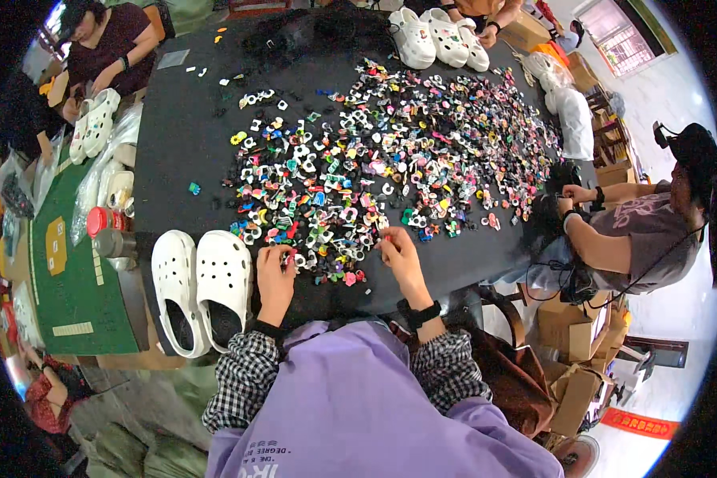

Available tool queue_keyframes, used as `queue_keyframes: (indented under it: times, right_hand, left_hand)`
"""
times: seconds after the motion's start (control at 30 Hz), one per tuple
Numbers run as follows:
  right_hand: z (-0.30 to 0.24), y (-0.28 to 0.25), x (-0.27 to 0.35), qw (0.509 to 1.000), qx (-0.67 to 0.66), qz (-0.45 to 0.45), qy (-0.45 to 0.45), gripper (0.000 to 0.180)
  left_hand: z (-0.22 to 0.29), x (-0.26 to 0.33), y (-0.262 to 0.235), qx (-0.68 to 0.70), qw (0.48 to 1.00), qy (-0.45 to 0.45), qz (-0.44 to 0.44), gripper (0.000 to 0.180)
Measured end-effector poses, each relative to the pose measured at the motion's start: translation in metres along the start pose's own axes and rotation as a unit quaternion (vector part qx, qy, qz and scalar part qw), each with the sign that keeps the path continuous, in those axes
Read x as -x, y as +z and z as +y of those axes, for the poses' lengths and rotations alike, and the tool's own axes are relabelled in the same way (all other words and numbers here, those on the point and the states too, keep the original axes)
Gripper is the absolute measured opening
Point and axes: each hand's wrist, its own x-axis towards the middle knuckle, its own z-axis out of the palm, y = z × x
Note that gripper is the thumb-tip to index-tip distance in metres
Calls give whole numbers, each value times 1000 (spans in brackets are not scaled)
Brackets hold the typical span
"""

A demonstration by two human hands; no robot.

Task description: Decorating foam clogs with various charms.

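Note:
Small colourful shoe charms [327, 195] lie in a wide heap on the black-covered table [185, 147]. At the heap's near edge, my left hand [276, 279] is closed with a small reddish shoe charm [292, 254] at its fingertips. Farther right, my right hand [402, 259] pinches thumb and finger together over the charms; what lies between them is too small to make out. Just left of my left hand stands a pair of white clogs: a left one [174, 275] and a right one [224, 272], with holes over their toes.
A green board [80, 299], a red-lidded jar [102, 221] and white clogs [99, 119] are on the left. More white clogs [448, 40] stand at the far edge. Other people work around the table, one [653, 231] at the right. Cardboard boxes [566, 331] sit at the right.

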Motion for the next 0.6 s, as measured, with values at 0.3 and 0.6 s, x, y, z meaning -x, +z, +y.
queue_keyframes:
  times: [0.3, 0.6]
  right_hand:
    - [-9, 6, -84, 927, 313, 58, -200, 21]
    - [-16, 30, -83, 880, 421, 20, -219, 30]
  left_hand:
    - [3, 7, 0, 145, 987, -66, 11, 32]
    - [1, 15, -10, 98, 992, -83, -19, 33]
